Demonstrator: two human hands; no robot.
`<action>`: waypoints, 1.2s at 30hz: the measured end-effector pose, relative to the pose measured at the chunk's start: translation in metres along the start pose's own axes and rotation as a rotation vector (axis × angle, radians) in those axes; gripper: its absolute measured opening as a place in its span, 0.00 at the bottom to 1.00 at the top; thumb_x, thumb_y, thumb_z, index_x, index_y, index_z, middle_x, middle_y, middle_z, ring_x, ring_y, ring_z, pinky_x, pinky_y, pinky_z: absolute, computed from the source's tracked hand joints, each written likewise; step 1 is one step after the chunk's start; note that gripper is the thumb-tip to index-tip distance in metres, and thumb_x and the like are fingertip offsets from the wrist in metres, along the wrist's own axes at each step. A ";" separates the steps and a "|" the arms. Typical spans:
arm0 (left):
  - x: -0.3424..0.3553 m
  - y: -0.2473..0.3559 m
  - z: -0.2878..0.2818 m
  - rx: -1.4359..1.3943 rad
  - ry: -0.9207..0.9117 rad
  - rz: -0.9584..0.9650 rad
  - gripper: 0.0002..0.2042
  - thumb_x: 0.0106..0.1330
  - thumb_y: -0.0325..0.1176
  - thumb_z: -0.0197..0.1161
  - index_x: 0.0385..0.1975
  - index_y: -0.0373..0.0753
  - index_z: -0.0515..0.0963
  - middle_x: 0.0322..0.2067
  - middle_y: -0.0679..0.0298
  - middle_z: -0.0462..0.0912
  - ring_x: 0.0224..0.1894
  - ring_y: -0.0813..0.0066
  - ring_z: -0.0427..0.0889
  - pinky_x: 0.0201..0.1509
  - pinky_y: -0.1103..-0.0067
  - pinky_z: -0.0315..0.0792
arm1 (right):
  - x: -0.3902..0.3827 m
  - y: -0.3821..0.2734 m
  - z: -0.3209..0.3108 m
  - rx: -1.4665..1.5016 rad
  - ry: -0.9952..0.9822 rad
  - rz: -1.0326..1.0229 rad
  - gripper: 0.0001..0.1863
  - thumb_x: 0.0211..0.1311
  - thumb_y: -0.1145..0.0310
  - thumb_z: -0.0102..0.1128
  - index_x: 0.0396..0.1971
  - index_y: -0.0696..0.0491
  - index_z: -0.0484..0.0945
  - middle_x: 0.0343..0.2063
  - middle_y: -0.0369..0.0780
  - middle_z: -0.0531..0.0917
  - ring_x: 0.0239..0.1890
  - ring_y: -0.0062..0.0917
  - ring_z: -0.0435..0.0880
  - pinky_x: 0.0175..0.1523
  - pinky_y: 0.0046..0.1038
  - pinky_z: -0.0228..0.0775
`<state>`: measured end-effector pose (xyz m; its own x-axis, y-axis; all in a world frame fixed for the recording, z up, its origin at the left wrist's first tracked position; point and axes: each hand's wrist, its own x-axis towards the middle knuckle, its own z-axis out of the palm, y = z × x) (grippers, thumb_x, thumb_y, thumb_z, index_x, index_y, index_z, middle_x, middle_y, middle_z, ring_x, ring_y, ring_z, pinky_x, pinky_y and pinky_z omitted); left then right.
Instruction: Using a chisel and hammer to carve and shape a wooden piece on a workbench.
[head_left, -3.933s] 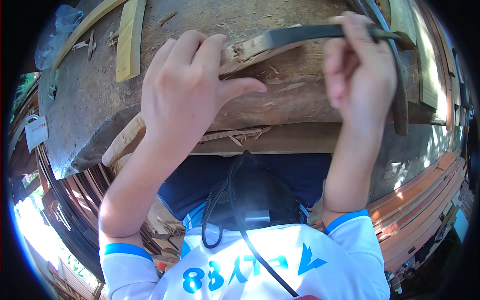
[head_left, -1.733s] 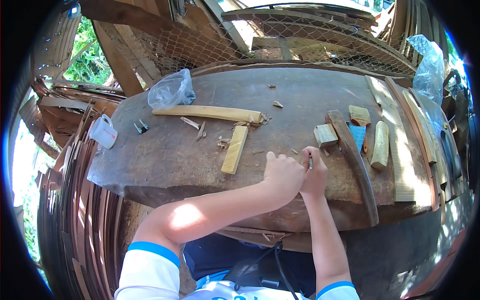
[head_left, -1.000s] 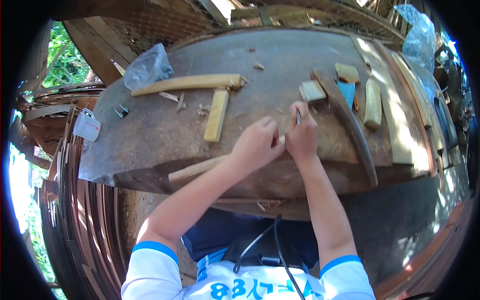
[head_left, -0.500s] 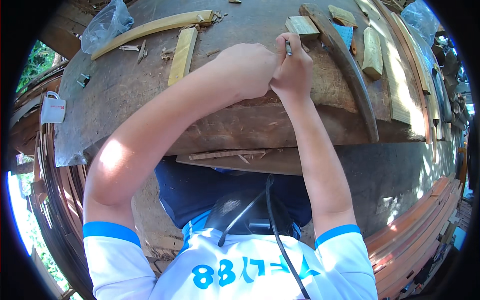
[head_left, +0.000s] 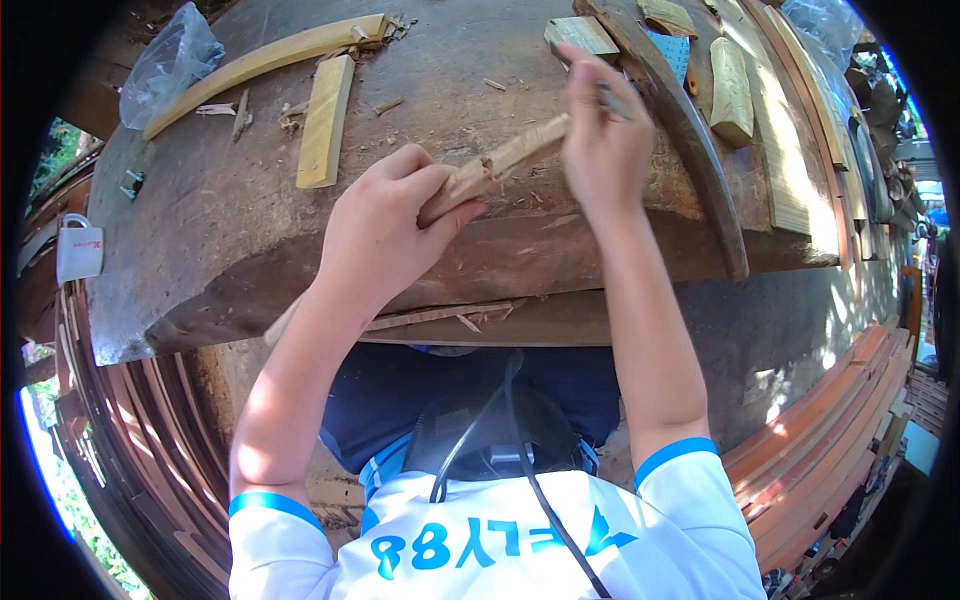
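Observation:
My left hand (head_left: pixel 378 222) is closed around the lower end of a rough, pale wooden stick (head_left: pixel 508 158) with a notched, chipped surface. The stick slants up to the right, and its far end reaches my right hand (head_left: pixel 610 150). Smeared by motion, that hand is closed on a slim, dark, pencil-like tool (head_left: pixel 612 100); its exact kind cannot be made out. Whether the right fingers also touch the stick is hidden. Just beyond the right hand lies a squared wooden block (head_left: pixel 584 36). Both hands are over the near part of a brown wooden workbench (head_left: pixel 450 80).
A curved pale wood piece (head_left: pixel 265 72), a short board (head_left: pixel 326 120) and a plastic bag (head_left: pixel 172 65) lie at the left. A long dark curved piece (head_left: pixel 690 140) and a wood chunk (head_left: pixel 732 95) lie right. A white mug (head_left: pixel 79 250) stands far left.
My left hand has moved left and nearer, away from the right hand, bringing the wooden stick into view. My right hand has shifted slightly right, still with the slim tool.

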<state>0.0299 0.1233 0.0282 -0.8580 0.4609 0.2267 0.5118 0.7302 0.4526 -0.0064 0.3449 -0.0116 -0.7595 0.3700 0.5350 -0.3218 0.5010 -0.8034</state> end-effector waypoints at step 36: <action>0.014 -0.002 0.000 0.145 -0.139 0.159 0.14 0.61 0.35 0.73 0.39 0.35 0.78 0.34 0.58 0.76 0.34 0.53 0.82 0.37 0.64 0.75 | 0.012 -0.003 -0.086 0.688 -0.404 0.590 0.15 0.76 0.63 0.59 0.39 0.62 0.83 0.25 0.42 0.86 0.19 0.19 0.82 0.20 0.19 0.71</action>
<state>0.0167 0.1284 0.0308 -0.7569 0.6336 0.1600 0.6496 0.7027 0.2902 0.0338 0.4155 0.0195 -0.9981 0.0554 -0.0261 0.0091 -0.2885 -0.9574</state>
